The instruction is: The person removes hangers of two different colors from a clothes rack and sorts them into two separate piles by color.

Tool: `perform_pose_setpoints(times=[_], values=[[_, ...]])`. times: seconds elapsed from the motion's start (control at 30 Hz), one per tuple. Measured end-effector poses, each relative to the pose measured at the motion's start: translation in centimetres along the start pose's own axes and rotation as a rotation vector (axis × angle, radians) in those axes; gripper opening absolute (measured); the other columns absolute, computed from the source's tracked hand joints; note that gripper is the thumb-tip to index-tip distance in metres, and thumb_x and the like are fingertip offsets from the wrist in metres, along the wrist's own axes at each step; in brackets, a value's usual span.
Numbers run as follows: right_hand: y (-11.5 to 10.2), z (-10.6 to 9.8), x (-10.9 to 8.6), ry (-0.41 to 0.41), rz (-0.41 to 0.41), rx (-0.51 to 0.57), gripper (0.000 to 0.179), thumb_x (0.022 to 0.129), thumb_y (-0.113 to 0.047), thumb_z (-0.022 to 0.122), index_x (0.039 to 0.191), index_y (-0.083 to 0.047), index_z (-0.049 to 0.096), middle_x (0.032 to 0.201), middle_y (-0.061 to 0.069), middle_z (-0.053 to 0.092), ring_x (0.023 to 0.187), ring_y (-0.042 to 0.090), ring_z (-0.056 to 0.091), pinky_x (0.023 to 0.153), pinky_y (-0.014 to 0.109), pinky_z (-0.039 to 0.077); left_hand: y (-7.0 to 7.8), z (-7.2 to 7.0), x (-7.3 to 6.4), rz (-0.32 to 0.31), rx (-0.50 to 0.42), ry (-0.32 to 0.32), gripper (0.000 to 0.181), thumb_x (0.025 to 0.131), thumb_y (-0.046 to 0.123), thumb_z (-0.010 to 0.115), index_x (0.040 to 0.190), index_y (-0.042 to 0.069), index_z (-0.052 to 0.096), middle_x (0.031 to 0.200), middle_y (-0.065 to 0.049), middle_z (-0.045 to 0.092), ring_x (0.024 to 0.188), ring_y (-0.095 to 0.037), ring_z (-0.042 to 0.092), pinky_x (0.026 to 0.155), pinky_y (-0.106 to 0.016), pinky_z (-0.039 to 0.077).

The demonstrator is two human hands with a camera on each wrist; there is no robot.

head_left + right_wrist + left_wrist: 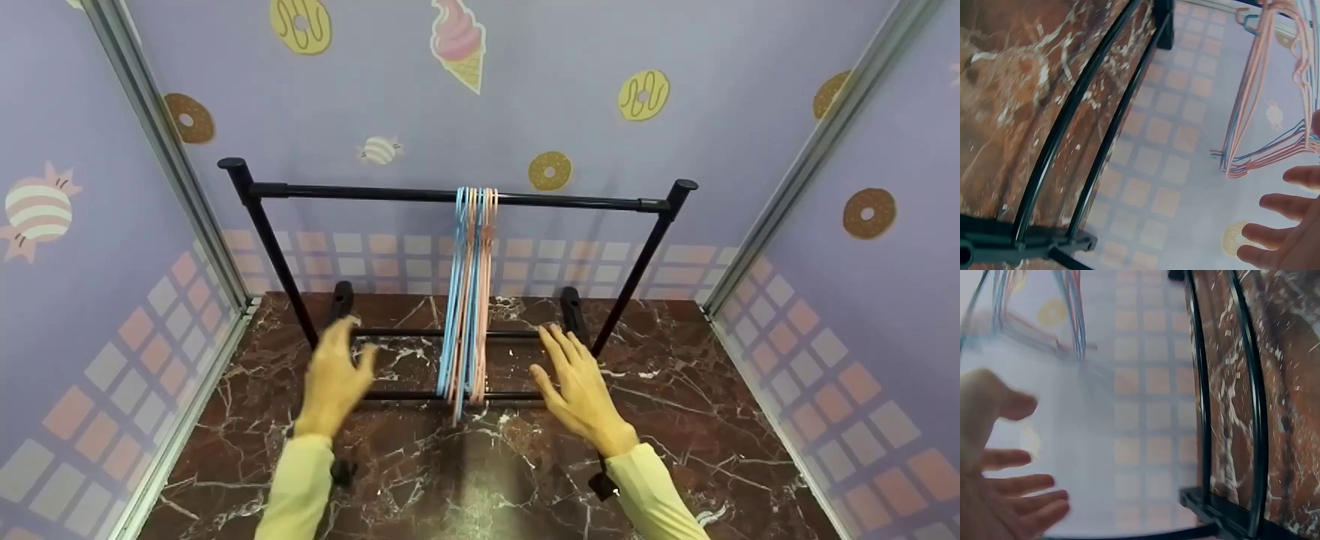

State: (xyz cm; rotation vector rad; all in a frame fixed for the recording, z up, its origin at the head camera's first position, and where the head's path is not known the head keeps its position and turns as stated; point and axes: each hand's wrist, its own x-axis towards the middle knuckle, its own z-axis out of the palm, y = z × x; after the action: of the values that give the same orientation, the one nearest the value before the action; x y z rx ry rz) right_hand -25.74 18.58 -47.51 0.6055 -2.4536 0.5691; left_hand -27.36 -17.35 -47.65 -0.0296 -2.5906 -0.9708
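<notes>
The pale yellow-green long sleeves lay nearest the head camera, one on each side. The left hand was raised at the left side of the rack, fingers extended and thumb spread well away, with nothing in its grasp. The right hand was held at the right side, likewise unclosed and holding nothing, its fingers pointing forward. The dark reddish-brown, white-veined marble-patterned surface lay beneath them and bore the black tubular garment rack, which had two low crossbars and one high rail. The bundle of slim light-blue and pink hangers hung from the high rail, near its middle, between the hands and apart from both. Beyond stood the lilac back wall, printed with doughnuts, sweets, an ice-cream cone and a low band of pink and white squares.
</notes>
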Motion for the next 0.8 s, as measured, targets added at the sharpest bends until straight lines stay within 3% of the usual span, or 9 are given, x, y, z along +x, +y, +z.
perform_pose_setpoints(times=[0.17, 0.27, 0.37, 0.53, 0.7, 0.8], values=[[-0.8, 0.1, 0.9, 0.06, -0.013, 0.055, 0.052, 0.091, -0.03, 0.053, 0.137, -0.01, 0.042, 0.136, 0.012, 0.047, 0.123, 0.03, 0.044, 0.102, 0.045, 0.033, -2.7, -1.3, 3.4, -0.148, -0.131, 0.212, 0.047, 0.087, 0.014, 0.055, 0.13, 0.0, 0.041, 0.124, -0.025, 0.045, 0.112, -0.041, 0.046, 0.096, -0.052, 0.038], [-1.6, 0.1, 1.9, 0.075, -0.015, 0.081, 0.048, 0.091, -0.029, 0.054, 0.134, -0.008, 0.046, 0.131, 0.01, 0.052, 0.115, 0.027, 0.05, 0.098, 0.041, 0.038, -4.1, -2.2, 5.0, -0.246, -0.145, 0.273, 0.047, 0.086, 0.012, 0.055, 0.128, -0.003, 0.04, 0.123, -0.027, 0.042, 0.114, -0.043, 0.043, 0.099, -0.052, 0.034], [-2.4, 0.2, 2.8, 0.077, -0.008, 0.092, 0.046, 0.09, -0.028, 0.055, 0.131, -0.008, 0.049, 0.123, 0.009, 0.056, 0.106, 0.025, 0.053, 0.093, 0.038, 0.04, -5.2, -3.0, 6.4, -0.316, -0.158, 0.254, 0.055, 0.086, 0.012, 0.053, 0.133, -0.005, 0.031, 0.131, -0.029, 0.036, 0.122, -0.046, 0.037, 0.103, -0.051, 0.029], [-3.4, 0.7, 4.0, 0.105, 0.001, 0.153, 0.038, 0.088, -0.023, 0.058, 0.122, -0.006, 0.055, 0.111, 0.008, 0.062, 0.097, 0.024, 0.056, 0.085, 0.037, 0.043, -6.4, -3.7, 8.0, -0.368, -0.153, 0.133, 0.067, 0.088, 0.016, 0.05, 0.139, -0.009, 0.015, 0.138, -0.034, 0.029, 0.127, -0.049, 0.03, 0.106, -0.051, 0.025], [-4.0, 1.2, 5.4, 0.12, 0.003, 0.315, 0.03, 0.087, -0.018, 0.059, 0.114, -0.004, 0.058, 0.099, 0.009, 0.064, 0.081, 0.016, 0.061, 0.074, 0.029, 0.048, -7.1, -3.9, 8.8, -0.363, -0.138, 0.064, 0.056, 0.09, 0.018, 0.048, 0.134, -0.008, 0.027, 0.131, -0.031, 0.042, 0.124, -0.047, 0.036, 0.103, -0.05, 0.03], [-4.2, 1.5, 5.9, 0.105, 0.015, 0.363, 0.028, 0.088, -0.017, 0.058, 0.113, -0.004, 0.057, 0.095, 0.01, 0.063, 0.07, 0.011, 0.058, 0.065, 0.024, 0.048, -7.0, -3.6, 9.3, -0.351, -0.14, 0.059, 0.048, 0.09, 0.019, 0.048, 0.127, -0.008, 0.035, 0.123, -0.03, 0.048, 0.12, -0.047, 0.04, 0.1, -0.051, 0.031]])
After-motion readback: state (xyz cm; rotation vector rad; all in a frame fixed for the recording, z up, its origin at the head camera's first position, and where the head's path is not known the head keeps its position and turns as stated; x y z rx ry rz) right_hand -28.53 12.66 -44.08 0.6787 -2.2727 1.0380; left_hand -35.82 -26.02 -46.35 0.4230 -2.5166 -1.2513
